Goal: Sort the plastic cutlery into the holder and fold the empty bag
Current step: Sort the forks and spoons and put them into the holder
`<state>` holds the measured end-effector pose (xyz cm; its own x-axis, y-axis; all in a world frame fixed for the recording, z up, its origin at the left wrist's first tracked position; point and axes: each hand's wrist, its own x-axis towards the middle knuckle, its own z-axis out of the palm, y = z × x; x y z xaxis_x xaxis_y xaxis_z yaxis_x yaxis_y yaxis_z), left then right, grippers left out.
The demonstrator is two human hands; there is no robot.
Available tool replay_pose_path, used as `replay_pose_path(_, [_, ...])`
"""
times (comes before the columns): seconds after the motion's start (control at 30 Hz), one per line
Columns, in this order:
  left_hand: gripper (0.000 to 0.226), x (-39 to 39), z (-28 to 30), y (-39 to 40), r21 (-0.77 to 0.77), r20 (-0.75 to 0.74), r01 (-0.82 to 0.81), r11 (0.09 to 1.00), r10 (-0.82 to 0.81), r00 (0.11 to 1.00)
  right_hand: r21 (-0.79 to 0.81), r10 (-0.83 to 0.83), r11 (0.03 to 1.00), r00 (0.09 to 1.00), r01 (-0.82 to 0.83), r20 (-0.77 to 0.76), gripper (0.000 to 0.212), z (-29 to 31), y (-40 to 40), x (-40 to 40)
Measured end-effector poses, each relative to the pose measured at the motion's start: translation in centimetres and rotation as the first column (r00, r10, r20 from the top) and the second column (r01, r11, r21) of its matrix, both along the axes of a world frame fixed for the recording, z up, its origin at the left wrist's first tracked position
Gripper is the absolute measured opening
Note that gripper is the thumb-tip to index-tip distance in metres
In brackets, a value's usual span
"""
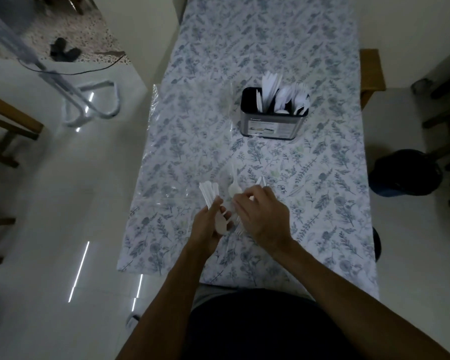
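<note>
Left hand (208, 224) grips cutlery (209, 194); holder (273, 123) beyond

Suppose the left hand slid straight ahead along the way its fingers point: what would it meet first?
Probably only the clear plastic bag flat on the tablecloth; the left hand points left of the holder, though depth is unclear.

I see a home dining room: floral-clothed desk (270, 48), wooden chairs (372, 74), glossy tiled floor (63, 203) at left.
</note>
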<state>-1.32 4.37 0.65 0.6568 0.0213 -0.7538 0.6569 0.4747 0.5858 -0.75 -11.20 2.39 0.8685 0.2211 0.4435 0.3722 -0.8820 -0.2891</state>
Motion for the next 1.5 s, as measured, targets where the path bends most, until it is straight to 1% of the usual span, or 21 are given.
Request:
replay_pose_path(0.1, [0.058,0.5,0.8,-2.1,0.021,-0.001,0.035,0.999,-0.035,0.999,0.043,0.155,0.988,0.980,-0.151,-0.120,0.016,0.8,-0.3,-2.2])
replay_pose_path(0.17, [0.063,0.9,1.1,-3.1,0.047,0.017,0.070,0.996,-0.071,0.997,0.061,0.161,0.986,0.972,-0.152,-0.171,0.023,0.5,-0.6,-2.8])
replay_pose_path(0.23, [0.059,1.0,1.3,-3.5,0.077,0.053,0.142,0.987,-0.146,0.988,0.106,0.172,0.982,0.964,-0.153,-0.205,0.028,0.3,-1.1,-3.2])
replay_pose_path(0.3, [0.049,1.1,0.8,-3.3,0.080,0.069,0.175,0.981,-0.180,0.981,0.163,0.216,0.971,0.928,-0.173,-0.303,0.033,0.0,-1.8,-3.3])
replay_pose_path(0.4, [0.050,1.3,0.5,-2.9,-0.037,0.084,0.207,0.978,-0.204,0.975,0.297,0.223,0.950,0.883,-0.101,-0.414,0.032,-0.2,-3.4,-3.2])
replay_pose_path(0.47, [0.040,1.3,0.5,-3.2,-0.015,0.086,0.206,0.978,-0.204,0.975,0.422,0.179,0.906,0.867,0.040,-0.465,0.029,-0.1,-4.3,-3.1])
replay_pose_path(0.5, [0.029,1.4,0.6,-3.5,0.004,0.081,0.193,0.981,-0.192,0.978,0.490,0.141,0.859,0.852,0.148,-0.504,0.026,0.1,-4.6,-3.0])
replay_pose_path(0.53, [0.019,1.5,1.0,-3.9,0.010,0.081,0.180,0.984,-0.180,0.980,0.551,0.096,0.781,0.816,0.293,-0.570,0.022,0.4,-4.8,-2.9])
replay_pose_path(0.6, [0.010,2.2,1.9,-4.6,0.042,0.109,0.159,0.986,-0.163,0.981,0.587,0.080,0.523,0.650,0.618,-0.756,0.018,1.0,-5.4,-2.1])
replay_pose_path(0.63, [0.010,2.6,2.3,-5.0,0.062,0.142,0.153,0.986,-0.160,0.977,0.560,0.128,0.392,0.560,0.730,-0.819,0.021,1.4,-5.8,-1.5])
replay_pose_path(0.67, [0.010,3.2,2.7,-5.4,0.085,0.177,0.154,0.984,-0.167,0.970,0.529,0.185,0.300,0.496,0.793,-0.848,0.026,1.8,-6.4,-0.9])
replay_pose_path(0.7, [0.010,3.7,3.1,-5.9,0.098,0.210,0.159,0.982,-0.177,0.962,0.512,0.238,0.245,0.461,0.823,-0.855,0.031,2.2,-7.0,-0.3])
replay_pose_path(0.73, [0.011,4.4,3.5,-6.3,0.113,0.234,0.173,0.978,-0.196,0.952,0.511,0.279,0.227,0.448,0.829,-0.850,0.034,2.8,-7.5,0.3])
replay_pose_path(0.9, [0.009,6.4,5.2,-8.5,0.187,0.302,0.237,0.953,-0.285,0.909,0.565,0.284,0.290,0.494,0.773,-0.822,0.036,5.3,-9.0,2.8])
replay_pose_path(0.97, [0.017,6.4,5.4,-9.0,0.231,0.306,0.239,0.943,-0.304,0.902,0.553,0.352,0.327,0.444,0.766,-0.824,0.046,5.9,-8.8,3.1])
replay_pose_path(1.07, [0.031,5.9,5.3,-9.6,0.333,0.236,0.269,0.904,-0.356,0.904,0.553,0.520,0.380,0.324,0.741,-0.790,0.052,6.1,-7.3,2.2])
replay_pose_path(1.13, [0.028,5.1,5.2,-9.9,0.344,0.187,0.271,0.899,-0.349,0.918,0.578,0.615,0.318,0.300,0.751,-0.729,0.049,5.6,-6.3,1.5])
replay_pose_path(1.2, [0.027,4.4,4.9,-9.6,0.331,0.180,0.256,0.908,-0.326,0.928,0.577,0.647,0.241,0.313,0.781,-0.695,0.045,5.0,-5.4,0.9])
replay_pose_path(1.33, [0.024,3.2,4.7,-8.6,0.265,0.181,0.247,0.932,-0.300,0.937,0.537,0.732,0.051,0.334,0.842,-0.594,0.023,4.2,-4.8,-0.2])
replay_pose_path(1.4, [0.031,2.8,4.5,-8.2,0.256,0.211,0.261,0.931,-0.317,0.925,0.536,0.750,0.007,0.350,0.844,-0.561,0.023,4.1,-4.7,-0.4])
replay_pose_path(1.5, [0.039,2.7,4.6,-8.2,0.252,0.248,0.272,0.929,-0.333,0.910,0.563,0.741,-0.006,0.381,0.827,-0.553,0.030,3.8,-5.0,-0.1])
